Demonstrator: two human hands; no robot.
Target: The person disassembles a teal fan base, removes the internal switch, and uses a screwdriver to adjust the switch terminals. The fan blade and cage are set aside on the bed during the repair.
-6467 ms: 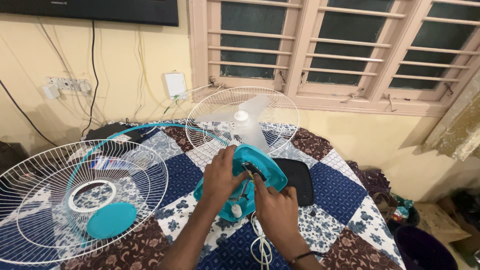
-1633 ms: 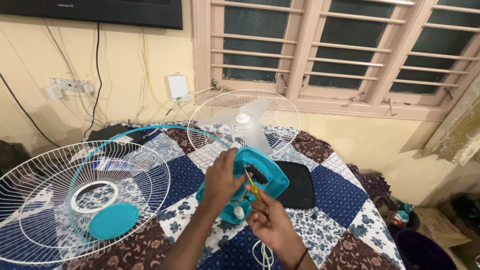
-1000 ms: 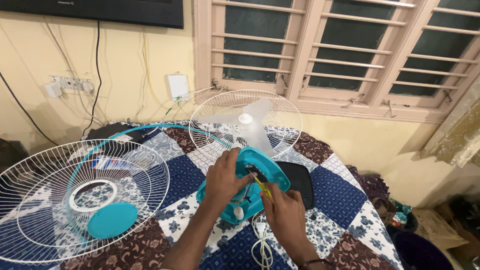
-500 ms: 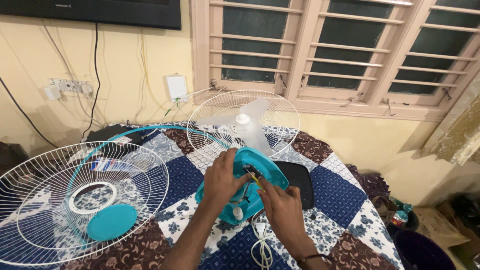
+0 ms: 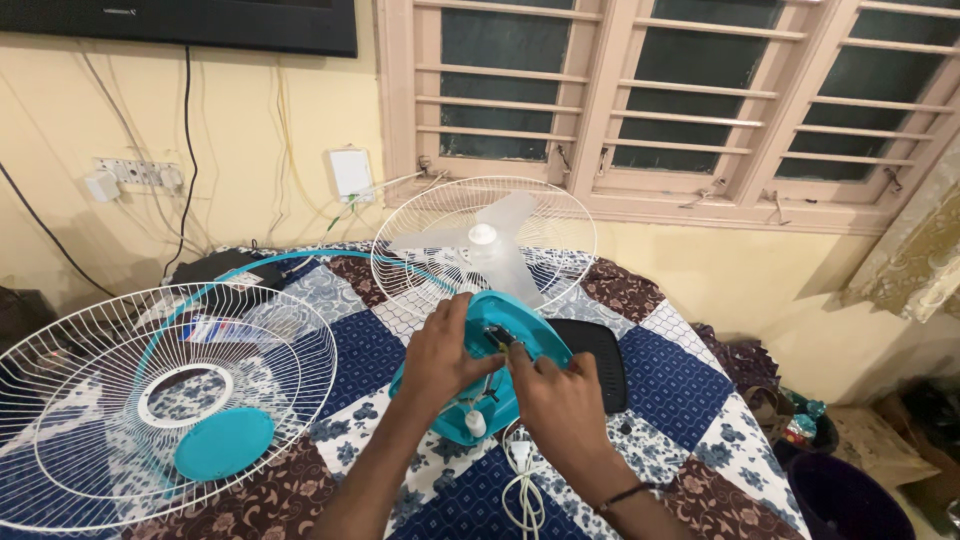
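My left hand point(image 5: 440, 355) grips the teal fan motor housing point(image 5: 500, 375) at bed centre, my right hand point(image 5: 560, 395) pinches a screwdriver point(image 5: 503, 338); a slip could strip the screw.

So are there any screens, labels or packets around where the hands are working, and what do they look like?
Screen: a dark, flat rectangle on the wall, top left, only its lower edge in view.
Label: a small white tag on the black thing behind the loose white fan grille.
Packet: small and colourful, in the bin at lower right; too small to tell more.
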